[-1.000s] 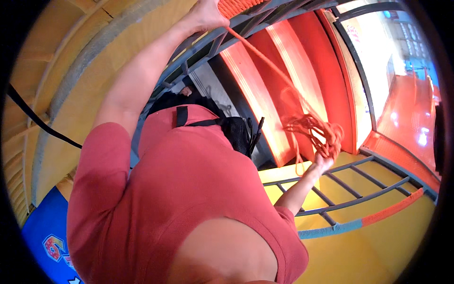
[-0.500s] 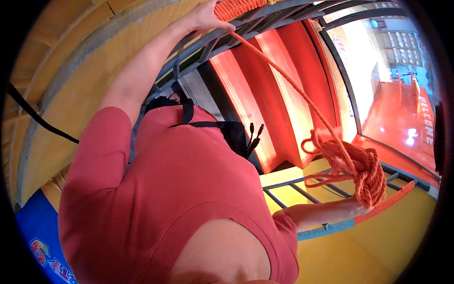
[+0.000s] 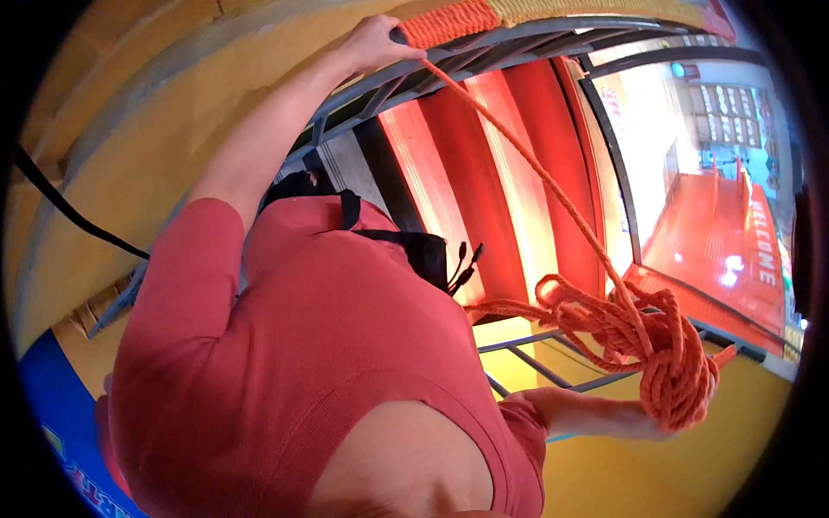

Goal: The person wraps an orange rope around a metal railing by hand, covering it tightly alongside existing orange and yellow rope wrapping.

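Red shirt point(image 3: 337, 345) fills the middle, seen from above. Ahead of it, red steps point(image 3: 466, 181) with pale edges. Yellow wall point(image 3: 604, 475) at lower right. Upper rail point(image 3: 518, 34) curves along the top; lower rail point(image 3: 540, 367), with rungs, to the right of the shirt.

Orange rope point(image 3: 678, 371): bunched in loose coils and loops at right, in front of the lower rail; cannot tell whether the two touch. One straight strand slants from the bunch up to the left hand point(image 3: 377, 43). That hand clasps the upper rail, thumb at the strand, beside the orange end of the wrap point(image 3: 445, 24). Right hand point(image 3: 652, 421) grasps the bunch, most fingers hidden by coils; tightness cannot be told. Black pouch point(image 3: 425, 259) at the shirt's front.
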`<action>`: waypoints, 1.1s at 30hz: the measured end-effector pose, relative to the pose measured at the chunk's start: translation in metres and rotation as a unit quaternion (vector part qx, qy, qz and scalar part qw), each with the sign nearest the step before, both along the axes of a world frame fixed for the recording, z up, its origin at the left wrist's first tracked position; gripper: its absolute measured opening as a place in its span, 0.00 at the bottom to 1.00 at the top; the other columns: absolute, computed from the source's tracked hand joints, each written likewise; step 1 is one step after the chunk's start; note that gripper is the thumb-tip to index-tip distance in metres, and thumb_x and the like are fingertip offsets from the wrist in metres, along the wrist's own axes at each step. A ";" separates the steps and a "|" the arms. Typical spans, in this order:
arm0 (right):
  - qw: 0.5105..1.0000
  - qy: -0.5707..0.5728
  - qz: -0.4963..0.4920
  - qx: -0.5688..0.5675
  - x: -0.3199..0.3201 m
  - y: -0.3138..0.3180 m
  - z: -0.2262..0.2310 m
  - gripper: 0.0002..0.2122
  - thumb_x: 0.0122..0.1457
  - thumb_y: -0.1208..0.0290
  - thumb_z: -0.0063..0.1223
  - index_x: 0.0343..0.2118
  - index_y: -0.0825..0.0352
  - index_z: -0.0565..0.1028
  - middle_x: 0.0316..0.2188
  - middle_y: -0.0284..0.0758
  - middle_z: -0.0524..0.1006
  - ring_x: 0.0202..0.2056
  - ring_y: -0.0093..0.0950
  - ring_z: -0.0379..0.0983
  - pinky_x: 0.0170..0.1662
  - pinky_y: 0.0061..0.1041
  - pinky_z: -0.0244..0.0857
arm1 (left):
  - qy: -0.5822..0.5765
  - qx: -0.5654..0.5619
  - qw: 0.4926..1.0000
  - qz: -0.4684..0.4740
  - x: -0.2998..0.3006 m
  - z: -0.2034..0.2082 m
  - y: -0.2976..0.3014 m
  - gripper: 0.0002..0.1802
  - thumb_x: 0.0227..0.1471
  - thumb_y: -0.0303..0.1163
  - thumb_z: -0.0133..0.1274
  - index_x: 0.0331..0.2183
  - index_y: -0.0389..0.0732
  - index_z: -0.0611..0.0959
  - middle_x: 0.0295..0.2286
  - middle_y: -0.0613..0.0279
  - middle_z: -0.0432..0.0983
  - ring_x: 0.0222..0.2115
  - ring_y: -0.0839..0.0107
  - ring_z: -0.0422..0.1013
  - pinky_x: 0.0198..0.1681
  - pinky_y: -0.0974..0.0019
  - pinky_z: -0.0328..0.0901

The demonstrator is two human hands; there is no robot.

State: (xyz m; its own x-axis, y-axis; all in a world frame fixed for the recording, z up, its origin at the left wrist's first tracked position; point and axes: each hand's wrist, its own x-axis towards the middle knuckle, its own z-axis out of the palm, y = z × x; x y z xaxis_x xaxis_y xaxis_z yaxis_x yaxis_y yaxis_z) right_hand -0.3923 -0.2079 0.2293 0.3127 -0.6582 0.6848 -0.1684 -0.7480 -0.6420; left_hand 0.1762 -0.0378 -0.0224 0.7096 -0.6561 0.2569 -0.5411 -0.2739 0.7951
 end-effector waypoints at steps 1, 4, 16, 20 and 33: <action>1.000 0.000 0.000 -0.005 0.000 0.004 0.004 0.19 0.53 0.65 0.51 0.45 0.72 0.72 0.46 0.40 0.75 0.47 0.36 0.71 0.52 0.44 0.64 | 0.003 0.019 1.000 -0.013 0.001 0.005 0.001 0.32 0.39 0.52 0.67 0.38 0.34 0.83 0.31 0.48 0.80 0.32 0.60 0.76 0.39 0.61 0.68; 1.000 0.008 0.004 -0.021 0.004 0.010 0.011 0.19 0.53 0.65 0.51 0.44 0.72 0.73 0.45 0.40 0.75 0.47 0.36 0.72 0.51 0.44 0.64 | 0.036 -0.026 0.998 -0.032 -0.004 0.005 0.008 0.25 0.49 0.49 0.60 0.40 0.36 0.82 0.33 0.48 0.80 0.35 0.60 0.76 0.40 0.61 0.67; 0.997 0.039 -0.014 -0.057 0.037 0.017 -0.001 0.18 0.52 0.64 0.52 0.41 0.73 0.74 0.42 0.42 0.76 0.44 0.37 0.73 0.48 0.43 0.67 | -0.094 -0.146 0.968 0.183 -0.051 0.002 0.001 0.26 0.43 0.41 0.66 0.41 0.33 0.81 0.41 0.46 0.78 0.41 0.55 0.75 0.43 0.60 0.69; 0.995 0.056 -0.020 -0.076 0.053 0.013 -0.003 0.17 0.52 0.64 0.53 0.40 0.73 0.74 0.40 0.42 0.76 0.43 0.37 0.73 0.47 0.42 0.67 | -0.179 -0.136 0.952 0.206 -0.052 -0.006 -0.001 0.28 0.42 0.38 0.66 0.43 0.30 0.79 0.41 0.46 0.77 0.42 0.53 0.74 0.46 0.60 0.69; 0.963 0.103 -0.037 -0.245 0.070 0.005 0.084 0.17 0.52 0.64 0.53 0.37 0.74 0.75 0.37 0.44 0.77 0.41 0.38 0.75 0.44 0.41 0.69 | -0.102 -0.095 0.984 0.107 -0.043 0.008 0.009 0.34 0.42 0.38 0.65 0.48 0.28 0.76 0.45 0.42 0.75 0.46 0.51 0.72 0.50 0.59 0.67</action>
